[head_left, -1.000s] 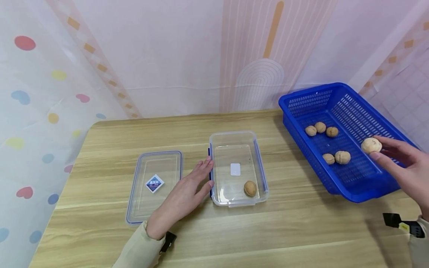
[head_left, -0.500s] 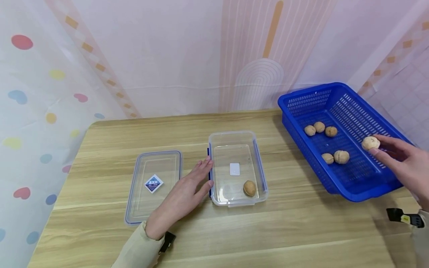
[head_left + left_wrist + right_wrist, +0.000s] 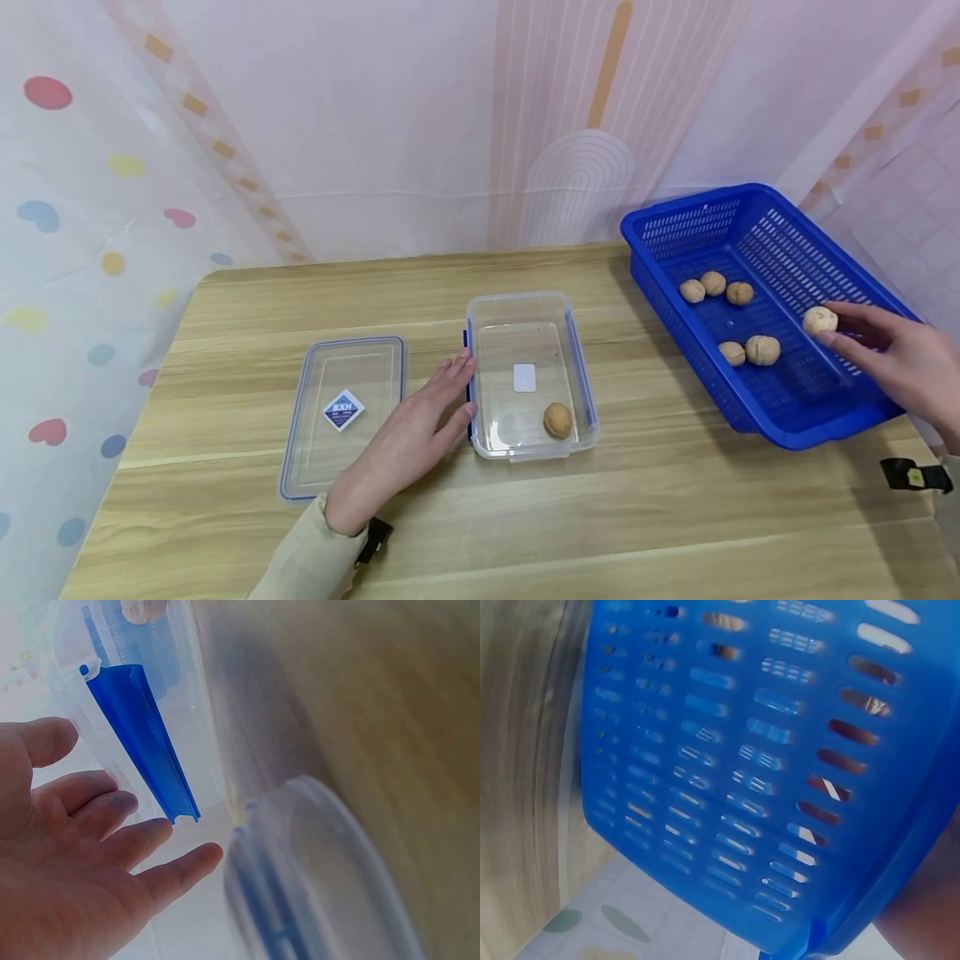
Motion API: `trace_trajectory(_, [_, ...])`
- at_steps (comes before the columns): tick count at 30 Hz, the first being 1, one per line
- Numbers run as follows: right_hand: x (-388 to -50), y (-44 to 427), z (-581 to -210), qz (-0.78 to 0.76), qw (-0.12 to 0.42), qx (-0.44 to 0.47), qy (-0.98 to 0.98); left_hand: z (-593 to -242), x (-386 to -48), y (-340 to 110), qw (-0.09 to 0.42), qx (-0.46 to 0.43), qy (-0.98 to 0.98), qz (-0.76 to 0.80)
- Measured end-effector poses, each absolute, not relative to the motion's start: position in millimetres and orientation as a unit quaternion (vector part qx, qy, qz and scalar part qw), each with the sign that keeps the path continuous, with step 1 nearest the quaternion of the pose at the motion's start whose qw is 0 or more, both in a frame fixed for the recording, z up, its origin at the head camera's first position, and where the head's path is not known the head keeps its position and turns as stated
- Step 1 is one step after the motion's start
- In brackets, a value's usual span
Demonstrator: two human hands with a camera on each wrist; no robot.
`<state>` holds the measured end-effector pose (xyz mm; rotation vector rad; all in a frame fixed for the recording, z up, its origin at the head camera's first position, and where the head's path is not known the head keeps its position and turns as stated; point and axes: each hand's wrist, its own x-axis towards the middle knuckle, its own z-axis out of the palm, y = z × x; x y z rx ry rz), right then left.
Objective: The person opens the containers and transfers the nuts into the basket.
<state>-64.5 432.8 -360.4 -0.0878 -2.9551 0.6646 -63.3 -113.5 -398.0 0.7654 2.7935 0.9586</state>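
Above the near right part of the blue basket (image 3: 806,408), my right hand (image 3: 900,354) pinches a pale walnut (image 3: 820,321) between thumb and fingers. In the right wrist view the basket wall (image 3: 727,787) hides most of that hand. Several other walnuts (image 3: 762,351) lie on the basket floor in two groups. My left hand (image 3: 408,437) rests with extended fingers at the left side of the clear plastic box (image 3: 525,446), by its blue latch (image 3: 142,735). One brown walnut (image 3: 557,420) sits in the box's near right corner.
A clear lid (image 3: 315,450) with a blue seal and a BXH sticker lies on the wooden table (image 3: 600,533), left of the box and partly behind my left forearm. A patterned cloth (image 3: 360,133) hangs along the table's back edge.
My right hand, holding the pale walnut, has shifted slightly left over the basket. The left hand stays at the box's side. The head view has drifted a little.
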Motion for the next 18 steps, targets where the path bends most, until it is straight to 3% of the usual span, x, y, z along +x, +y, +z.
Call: trace_trajectory(18, [-83.9, 445.6, -364.5, 0.145, 0.037, 0.077, -0.986, -398.4, -63.4, -113.7, 0.045, 0.254, 0.913, 0.315])
